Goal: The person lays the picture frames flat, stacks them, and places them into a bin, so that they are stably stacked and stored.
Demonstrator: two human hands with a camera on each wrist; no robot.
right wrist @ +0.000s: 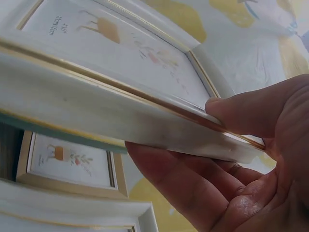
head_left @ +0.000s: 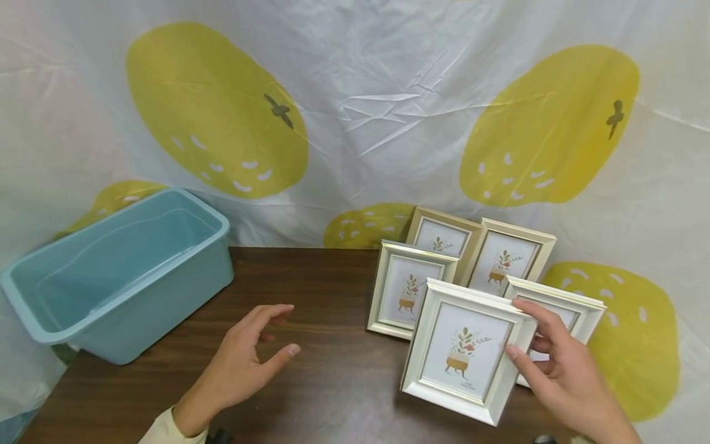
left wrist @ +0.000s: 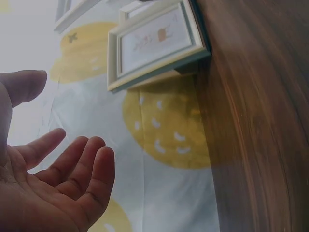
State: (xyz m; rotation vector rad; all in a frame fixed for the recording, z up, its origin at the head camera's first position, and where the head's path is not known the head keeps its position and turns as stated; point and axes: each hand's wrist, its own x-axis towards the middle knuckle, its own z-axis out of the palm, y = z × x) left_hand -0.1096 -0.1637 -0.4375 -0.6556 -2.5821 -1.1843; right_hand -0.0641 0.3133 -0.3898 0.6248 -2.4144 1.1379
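My right hand pinches a white picture frame by its right edge, thumb on the front and fingers behind. In the right wrist view the held picture frame shows gold lines and a plant print. Behind it stand several more: a pale gold-edged frame on the left, a tan frame at the back, a cream frame to its right, and a white frame partly hidden by my right hand. My left hand hovers over the table, holding nothing, fingers relaxed and apart.
A light blue plastic bin stands at the left on the dark wooden table. A white cloth printed with yellow fruit hangs behind the table.
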